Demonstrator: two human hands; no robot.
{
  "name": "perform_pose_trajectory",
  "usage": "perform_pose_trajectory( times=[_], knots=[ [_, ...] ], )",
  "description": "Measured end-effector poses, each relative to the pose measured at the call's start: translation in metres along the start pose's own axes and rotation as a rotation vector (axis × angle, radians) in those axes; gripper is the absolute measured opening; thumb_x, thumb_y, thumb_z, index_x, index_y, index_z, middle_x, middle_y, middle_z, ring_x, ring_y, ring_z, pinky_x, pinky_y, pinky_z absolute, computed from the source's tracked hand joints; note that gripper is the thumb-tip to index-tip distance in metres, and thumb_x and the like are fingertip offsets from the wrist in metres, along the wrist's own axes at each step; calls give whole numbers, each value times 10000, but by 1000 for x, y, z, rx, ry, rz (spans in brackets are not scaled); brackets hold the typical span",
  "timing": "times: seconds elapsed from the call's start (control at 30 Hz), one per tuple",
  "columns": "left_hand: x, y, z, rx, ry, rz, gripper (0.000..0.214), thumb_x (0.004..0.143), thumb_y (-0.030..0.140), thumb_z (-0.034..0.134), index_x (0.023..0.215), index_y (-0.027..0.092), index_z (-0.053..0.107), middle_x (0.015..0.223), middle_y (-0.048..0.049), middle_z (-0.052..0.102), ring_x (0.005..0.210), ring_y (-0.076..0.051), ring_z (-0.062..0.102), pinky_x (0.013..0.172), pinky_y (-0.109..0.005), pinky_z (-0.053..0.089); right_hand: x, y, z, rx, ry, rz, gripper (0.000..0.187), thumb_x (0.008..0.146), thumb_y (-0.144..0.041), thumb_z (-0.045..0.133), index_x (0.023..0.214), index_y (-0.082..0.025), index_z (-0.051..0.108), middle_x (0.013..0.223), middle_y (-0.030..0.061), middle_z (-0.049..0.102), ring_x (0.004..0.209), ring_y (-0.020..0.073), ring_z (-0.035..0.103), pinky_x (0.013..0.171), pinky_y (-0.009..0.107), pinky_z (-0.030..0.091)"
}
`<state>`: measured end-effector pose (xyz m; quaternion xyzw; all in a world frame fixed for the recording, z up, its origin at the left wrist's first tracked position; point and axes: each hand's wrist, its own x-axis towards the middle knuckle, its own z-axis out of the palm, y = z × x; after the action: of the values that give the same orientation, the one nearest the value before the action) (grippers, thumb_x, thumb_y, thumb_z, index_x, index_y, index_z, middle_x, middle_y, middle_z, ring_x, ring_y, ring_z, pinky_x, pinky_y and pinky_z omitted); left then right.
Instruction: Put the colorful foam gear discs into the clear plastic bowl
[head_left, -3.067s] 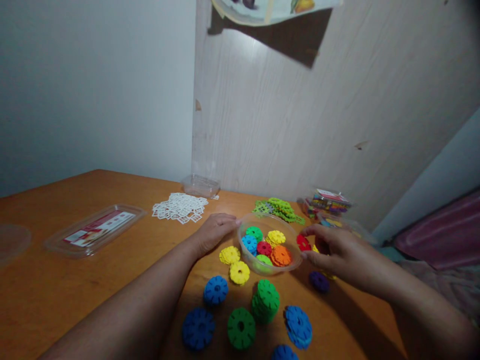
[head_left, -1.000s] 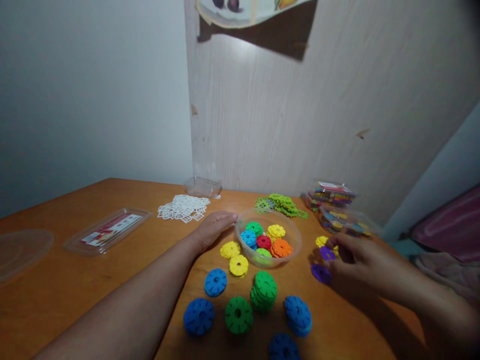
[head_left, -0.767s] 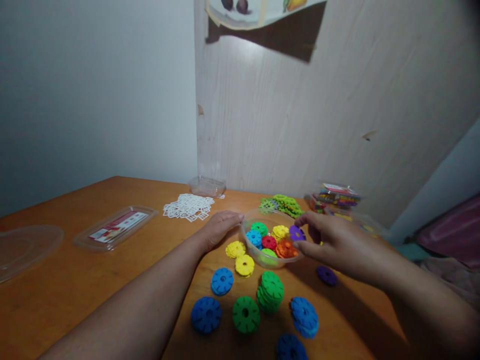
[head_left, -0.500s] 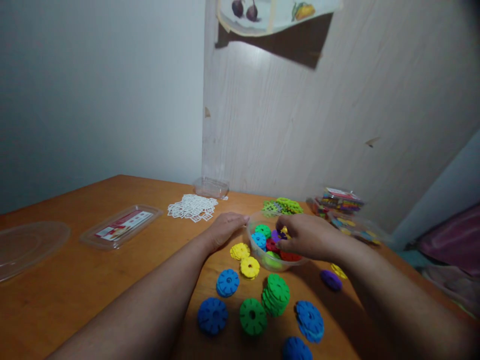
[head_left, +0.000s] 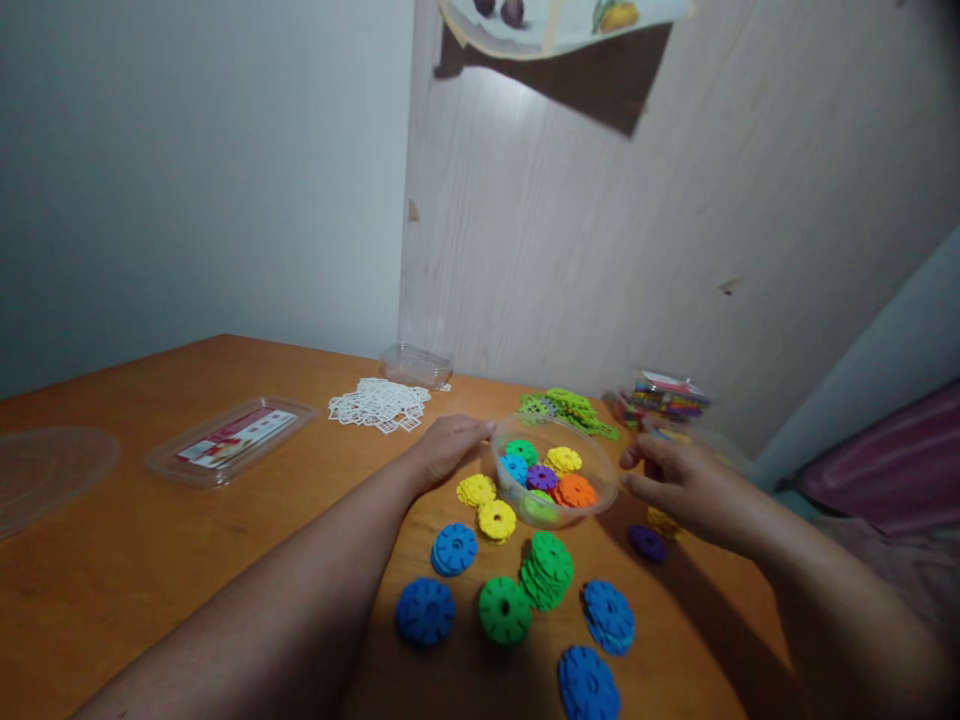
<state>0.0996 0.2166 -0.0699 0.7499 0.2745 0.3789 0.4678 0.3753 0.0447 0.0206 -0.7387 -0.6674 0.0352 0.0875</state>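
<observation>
My left hand (head_left: 454,445) grips the left rim of a clear plastic bowl (head_left: 609,490), its fingertips partly hidden. Inside lie slotted plastic discs: a purple disc (head_left: 541,477), a yellow disc (head_left: 564,459), an orange disc (head_left: 576,491), and green and light blue ones. Just right of the bowl, my right hand (head_left: 671,480) hovers with thumb and fingers apart and nothing visible between them. Beneath it on the table are a dark purple disc (head_left: 647,542) and yellow discs (head_left: 664,524). Nearer me stand green discs (head_left: 547,570), blue discs (head_left: 425,611) and yellow discs (head_left: 496,521), several stacked.
A pile of white lattice pieces (head_left: 380,404) lies at the back, before a clear tray (head_left: 416,367). Green pieces (head_left: 577,412) sit behind the bowl. Clear lids (head_left: 236,440) lie on the left. Packed boxes (head_left: 667,395) stand at the back right.
My right hand has left the bowl and moved right, uncovering the discs inside. A purple disc now rests on top in the bowl's middle. My left hand stays at the rim.
</observation>
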Motion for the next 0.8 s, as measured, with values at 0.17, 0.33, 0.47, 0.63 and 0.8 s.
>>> perform_pose_trajectory(
  times=[0.17, 0.33, 0.47, 0.63, 0.8],
  knots=[
    [0, 1, 0, 27, 4, -30, 532, 862, 632, 549, 870, 155, 785, 938, -87, 749, 976, -292, 638, 883, -371, 470, -27, 37, 23, 171, -148, 132, 326, 804, -484, 632, 982, -211, 656, 777, 36, 682, 685, 185, 602, 566, 274, 407],
    [0, -1, -1, -40, -9, -37, 519, 847, 629, 582, 888, 155, 790, 1004, -92, 761, 1017, -302, 640, 940, -387, 462, -31, 52, 40, 232, -225, 195, 426, 708, -347, 729, 1111, -222, 670, 1016, 67, 748, 861, 218, 684, 683, 278, 501],
    [1, -2, -1, -55, -18, -36, 505, 847, 619, 593, 863, 152, 785, 980, -85, 764, 998, -296, 646, 933, -386, 468, -26, 55, 43, 138, -227, 199, 480, 672, -282, 731, 1145, -221, 679, 1151, 82, 734, 1009, 258, 680, 817, 319, 507],
    [0, -1, -1, -35, -29, -22, 499, 860, 615, 578, 868, 163, 789, 969, -77, 763, 969, -282, 649, 899, -366, 473, -21, 55, 48, 59, -245, 188, 356, 692, -286, 703, 1043, -224, 710, 1003, 63, 752, 899, 238, 680, 759, 311, 481],
    [1, 0, -2, 36, -18, -16, 522, 858, 632, 556, 813, 161, 775, 903, -79, 751, 925, -278, 645, 871, -373, 481, -20, 55, 52, 50, -236, 162, 269, 724, -309, 674, 972, -212, 710, 891, 54, 732, 786, 211, 657, 661, 290, 447]
  ],
)
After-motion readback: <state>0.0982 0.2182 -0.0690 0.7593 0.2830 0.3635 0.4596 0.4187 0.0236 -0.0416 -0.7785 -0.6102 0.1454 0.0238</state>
